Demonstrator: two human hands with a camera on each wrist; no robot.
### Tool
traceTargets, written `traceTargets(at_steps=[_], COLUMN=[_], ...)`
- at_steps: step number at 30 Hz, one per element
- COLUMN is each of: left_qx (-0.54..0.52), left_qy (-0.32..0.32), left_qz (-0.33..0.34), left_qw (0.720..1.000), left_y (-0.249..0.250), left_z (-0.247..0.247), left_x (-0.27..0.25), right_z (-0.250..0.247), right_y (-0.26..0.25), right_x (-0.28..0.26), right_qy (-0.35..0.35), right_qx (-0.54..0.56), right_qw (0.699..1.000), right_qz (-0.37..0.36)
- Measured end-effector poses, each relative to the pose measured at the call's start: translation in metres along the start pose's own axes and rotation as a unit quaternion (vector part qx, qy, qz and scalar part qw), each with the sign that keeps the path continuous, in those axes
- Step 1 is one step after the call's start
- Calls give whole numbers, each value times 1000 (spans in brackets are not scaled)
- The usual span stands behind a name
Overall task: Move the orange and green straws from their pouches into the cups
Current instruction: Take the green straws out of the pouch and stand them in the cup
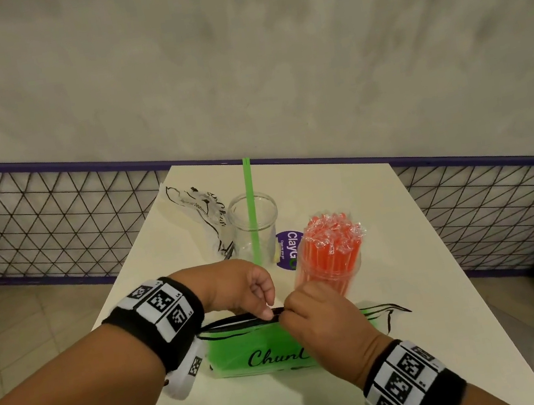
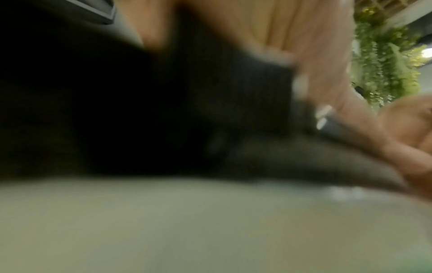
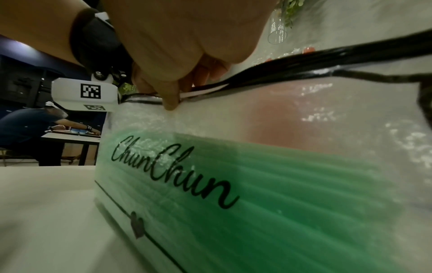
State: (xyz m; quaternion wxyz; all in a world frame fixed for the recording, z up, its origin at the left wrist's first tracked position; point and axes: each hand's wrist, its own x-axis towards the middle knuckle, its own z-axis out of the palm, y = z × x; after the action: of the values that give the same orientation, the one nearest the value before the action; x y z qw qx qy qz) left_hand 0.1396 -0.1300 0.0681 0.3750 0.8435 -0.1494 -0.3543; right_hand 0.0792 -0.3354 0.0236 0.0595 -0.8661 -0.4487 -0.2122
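A clear pouch of green straws (image 1: 256,349) lettered "ChunChun" lies near the front of the white table (image 1: 426,282). My left hand (image 1: 267,306) pinches the pouch's black top rim. My right hand (image 1: 290,311) pinches the same rim just to the right, the two hands almost touching. The right wrist view shows the pouch (image 3: 257,184) close up, with the left hand (image 3: 170,99) pinching its rim. A clear cup (image 1: 255,225) holds one green straw (image 1: 251,197). Beside it, another cup (image 1: 328,276) is packed with wrapped orange straws (image 1: 334,244).
An emptied clear pouch (image 1: 194,209) lies crumpled at the table's back left. A purple round sticker (image 1: 291,249) sits between the cups. A wire-mesh fence (image 1: 54,227) with a purple rail runs behind the table. The left wrist view is blurred and mostly dark.
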Motion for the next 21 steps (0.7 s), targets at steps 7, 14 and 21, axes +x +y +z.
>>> traceTargets(at_steps=[7,14,21], left_qx=[174,409,370], left_qy=[44,104,116], left_qz=[48,68,78], left_qw=[983,904,919], left_y=[6,3,-17], left_z=[-3,4,31], left_x=[3,5,-5], right_z=[-2,-23,5], right_y=[-8,-30,-6], right_x=[1,2,14], right_qy=[-80,-383,-166], right_qx=[8,265,189], right_qw=[997,885,961], right_qz=[-7,-10,113])
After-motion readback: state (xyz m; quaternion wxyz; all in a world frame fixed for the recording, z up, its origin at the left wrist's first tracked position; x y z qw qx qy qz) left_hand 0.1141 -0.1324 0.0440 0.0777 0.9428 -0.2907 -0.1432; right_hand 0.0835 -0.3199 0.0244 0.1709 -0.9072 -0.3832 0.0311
